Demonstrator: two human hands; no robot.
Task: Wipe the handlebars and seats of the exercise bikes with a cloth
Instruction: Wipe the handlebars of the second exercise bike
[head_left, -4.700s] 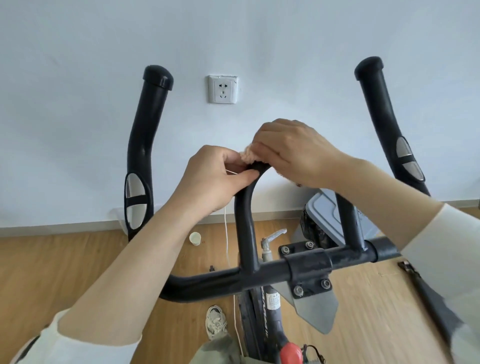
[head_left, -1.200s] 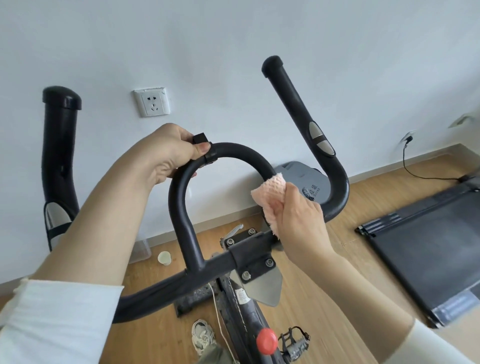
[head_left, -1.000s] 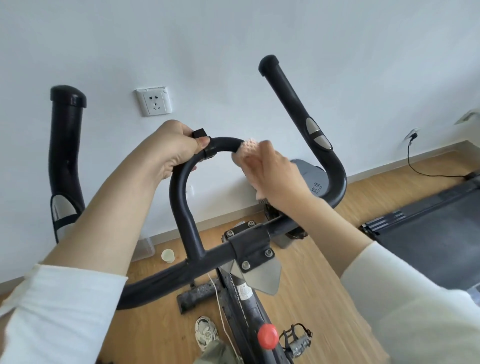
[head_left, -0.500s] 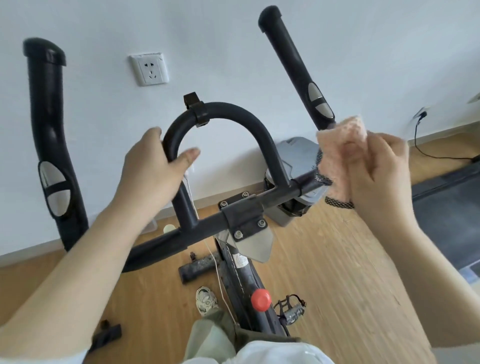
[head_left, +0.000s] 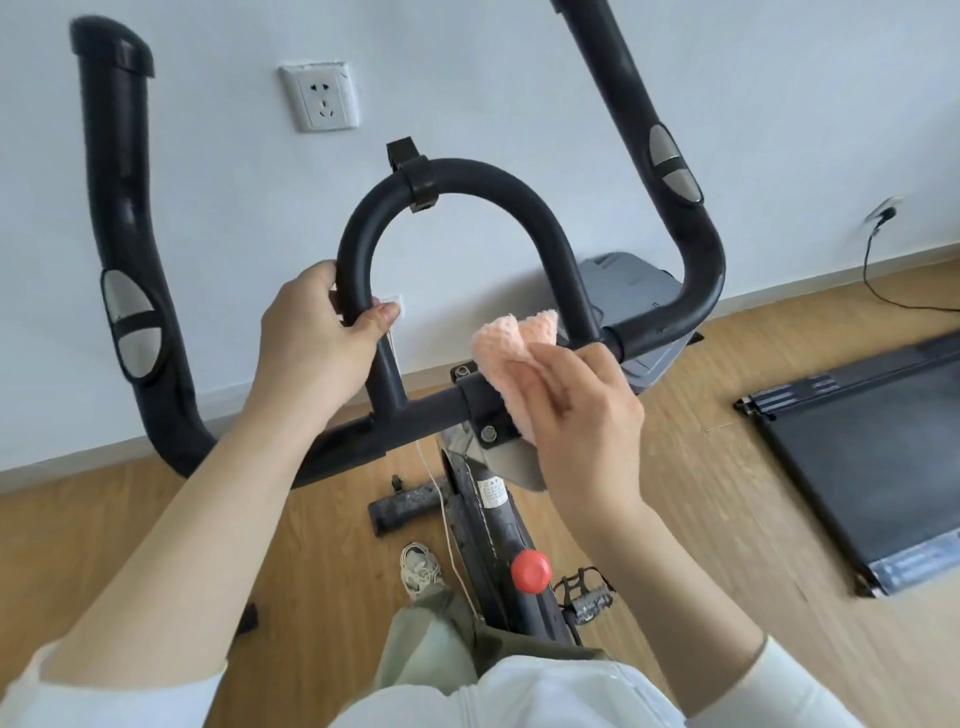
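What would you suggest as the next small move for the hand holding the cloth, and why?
Probably press the pink cloth onto the centre clamp and wipe along the crossbar. The right hand holds it bunched right over that clamp, while the left hand grips the loop bar, steadying the handlebars.

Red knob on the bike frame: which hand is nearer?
Right. The right hand, holding the cloth at the centre clamp, sits almost straight above the red knob. The left hand grips the loop bar, further up and left.
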